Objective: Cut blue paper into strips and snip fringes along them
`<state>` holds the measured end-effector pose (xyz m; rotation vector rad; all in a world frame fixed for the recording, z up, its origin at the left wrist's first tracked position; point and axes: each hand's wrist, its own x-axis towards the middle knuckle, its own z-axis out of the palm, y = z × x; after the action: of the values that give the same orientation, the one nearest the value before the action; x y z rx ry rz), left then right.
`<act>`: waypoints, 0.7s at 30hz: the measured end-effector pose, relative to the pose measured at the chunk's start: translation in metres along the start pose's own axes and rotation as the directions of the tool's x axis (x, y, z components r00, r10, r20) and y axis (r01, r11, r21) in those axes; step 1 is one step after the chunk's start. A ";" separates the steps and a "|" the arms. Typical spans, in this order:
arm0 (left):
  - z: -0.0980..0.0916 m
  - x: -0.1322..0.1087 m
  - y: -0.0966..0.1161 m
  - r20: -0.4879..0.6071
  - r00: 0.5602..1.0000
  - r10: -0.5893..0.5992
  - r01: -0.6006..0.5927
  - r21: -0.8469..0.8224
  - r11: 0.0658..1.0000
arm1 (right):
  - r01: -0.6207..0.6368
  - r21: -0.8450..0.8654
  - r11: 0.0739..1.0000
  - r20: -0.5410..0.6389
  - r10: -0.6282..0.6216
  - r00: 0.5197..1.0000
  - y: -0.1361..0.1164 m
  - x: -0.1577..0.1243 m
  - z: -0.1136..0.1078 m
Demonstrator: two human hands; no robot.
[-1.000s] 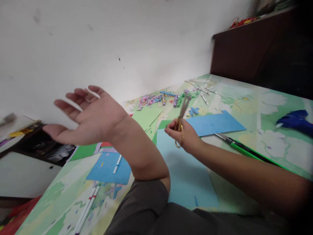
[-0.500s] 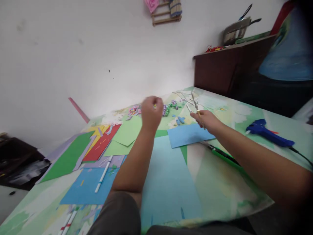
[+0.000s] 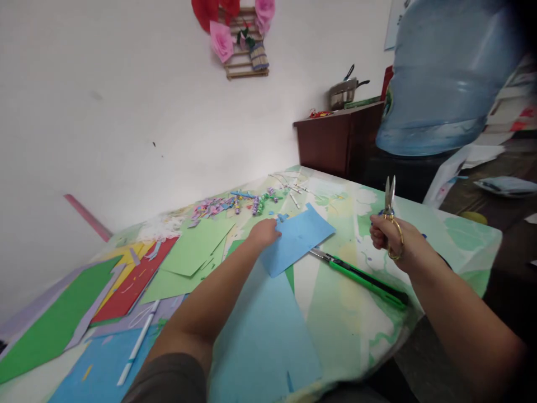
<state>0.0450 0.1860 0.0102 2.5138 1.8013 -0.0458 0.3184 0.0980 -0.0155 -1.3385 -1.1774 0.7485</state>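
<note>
My left hand [image 3: 265, 233] is closed at the upper left edge of a small blue paper sheet [image 3: 300, 235], which it grips and which is turned at an angle. Beneath lies a larger light-blue sheet [image 3: 260, 330]. Off to the right, my right hand [image 3: 390, 238] is closed around the gold handles of a pair of scissors [image 3: 390, 196], raised over the table with the blades pointing up and slightly apart. Between the hands, a green utility knife [image 3: 364, 280] rests on the tablecloth, its blade end close to the small sheet. Small blue paper scraps [image 3: 283, 216] lie beyond my left fingers.
Light-green sheets [image 3: 197, 246], red paper [image 3: 136, 282] and dark-green paper [image 3: 59, 319] spread across the left. A white stick [image 3: 138, 344] lies on blue paper. Curled paper pieces [image 3: 255, 204] and colored scraps [image 3: 212, 208] lie near the wall. A water bottle [image 3: 436, 78] stands behind right.
My left hand has come down from above the table onto the small blue sheet, which has turned. My right hand has moved right with the scissors. The view has shifted right.
</note>
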 end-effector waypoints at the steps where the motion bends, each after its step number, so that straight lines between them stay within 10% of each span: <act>1: -0.008 -0.009 -0.001 -0.024 1.000 0.018 -0.018 -0.004 1.000 | -0.005 -0.006 1.000 0.010 0.005 1.000 0.000 -0.001 0.003; 9: -0.072 -0.114 -0.022 -0.002 0.983 0.185 -0.185 0.003 0.983 | 0.043 0.071 0.997 0.108 -0.050 0.993 -0.018 -0.020 0.048; 13: -0.103 -0.149 -0.028 0.060 0.982 0.181 -0.184 0.056 0.981 | 0.046 0.214 0.976 0.438 -0.138 0.888 -0.040 -0.039 0.076; 21: -0.134 -0.174 -0.017 -0.012 0.990 0.138 -0.135 0.151 0.979 | 0.008 0.360 0.933 0.263 -0.110 0.959 -0.055 -0.045 0.103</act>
<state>-0.0280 0.0344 0.1525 2.7458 1.6874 -0.1543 0.1977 0.0816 0.0128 -0.9104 -1.2251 1.0763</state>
